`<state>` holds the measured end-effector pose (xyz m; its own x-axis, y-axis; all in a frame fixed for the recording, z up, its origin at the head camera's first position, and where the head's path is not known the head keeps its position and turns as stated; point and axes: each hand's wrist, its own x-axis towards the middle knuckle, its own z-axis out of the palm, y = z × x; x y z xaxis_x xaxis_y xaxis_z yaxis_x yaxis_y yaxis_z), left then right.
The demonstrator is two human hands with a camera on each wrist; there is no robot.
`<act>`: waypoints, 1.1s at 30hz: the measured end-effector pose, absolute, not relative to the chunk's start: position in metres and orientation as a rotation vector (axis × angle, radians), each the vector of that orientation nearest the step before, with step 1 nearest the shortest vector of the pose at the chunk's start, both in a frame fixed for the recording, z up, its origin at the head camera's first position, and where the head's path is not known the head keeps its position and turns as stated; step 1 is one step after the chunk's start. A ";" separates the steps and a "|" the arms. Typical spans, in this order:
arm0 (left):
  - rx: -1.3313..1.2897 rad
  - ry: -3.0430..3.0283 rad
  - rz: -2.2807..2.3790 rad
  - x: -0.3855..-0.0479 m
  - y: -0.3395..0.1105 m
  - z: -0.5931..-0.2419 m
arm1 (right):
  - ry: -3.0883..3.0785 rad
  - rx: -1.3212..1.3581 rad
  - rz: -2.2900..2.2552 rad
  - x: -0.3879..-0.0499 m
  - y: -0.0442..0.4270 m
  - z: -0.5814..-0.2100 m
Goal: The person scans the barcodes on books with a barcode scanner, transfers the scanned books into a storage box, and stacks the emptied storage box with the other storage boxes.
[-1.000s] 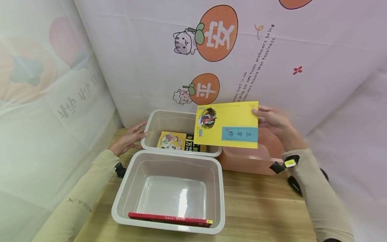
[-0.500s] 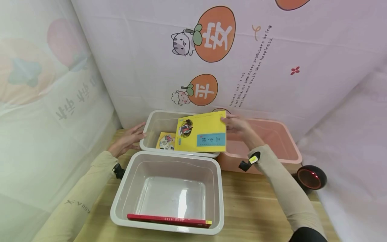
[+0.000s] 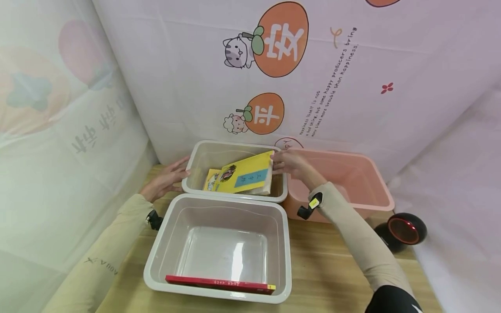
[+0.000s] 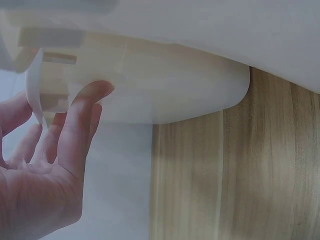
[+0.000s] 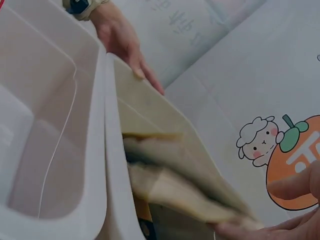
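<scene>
My right hand [image 3: 293, 166] holds a yellow book [image 3: 253, 166] with a blue label by its right edge. The book slants down into the rear grey bin [image 3: 235, 198], over a smaller yellow book [image 3: 211, 179]. Pages blur beneath the right fingers in the right wrist view. At the rear bin's left end, my left hand [image 3: 166, 179] rests against the rim with fingers extended. Against the pale outer wall [image 4: 175, 85], that hand [image 4: 55, 170] touches with a fingertip.
A front grey bin [image 3: 217, 198] holds a red book [image 3: 219, 283] along its near wall. To the right of the rear bin stands a pink bin [image 3: 352, 182]. A black round device [image 3: 403, 230] sits at the wooden table's [image 3: 321, 261] right side.
My right hand has carried the yellow book left and down, from above the pink bin into the rear grey bin. The left hand has stayed at the rim.
</scene>
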<state>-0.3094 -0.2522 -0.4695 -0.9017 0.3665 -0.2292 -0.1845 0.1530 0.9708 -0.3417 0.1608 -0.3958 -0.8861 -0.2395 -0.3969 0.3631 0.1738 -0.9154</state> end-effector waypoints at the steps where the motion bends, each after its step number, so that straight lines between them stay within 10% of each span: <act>1: 0.166 2.023 1.799 -0.310 -0.252 -0.469 | 2.013 0.105 -1.737 -0.340 0.162 -0.395; 33: 0.135 2.023 1.789 -0.309 -0.251 -0.468 | 1.963 -0.342 -1.559 -0.296 0.166 -0.365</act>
